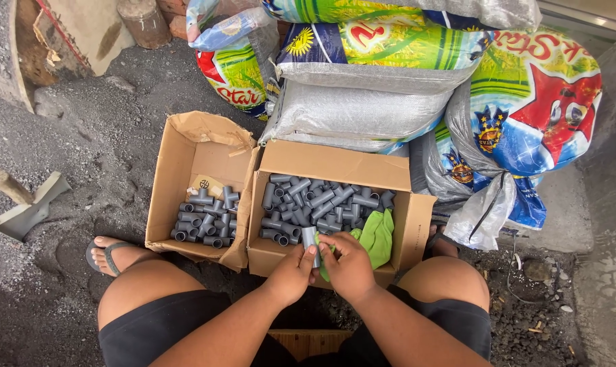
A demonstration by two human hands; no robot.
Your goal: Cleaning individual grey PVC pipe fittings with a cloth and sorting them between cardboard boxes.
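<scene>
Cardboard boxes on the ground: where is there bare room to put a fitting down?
The left cardboard box has bare floor at its far end, beyond its grey pipe fittings. The right cardboard box is crowded: grey fittings and a green cloth fill it, with both hands at its near edge.

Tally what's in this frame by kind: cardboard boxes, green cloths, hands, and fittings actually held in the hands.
Cardboard boxes: 2, a left box and a right box, both holding grey pipe fittings
Green cloths: 1, the green cloth in the right box
Hands: 2, left hand and right hand
Held fitting: 1, a grey pipe fitting
Total: 6
</scene>
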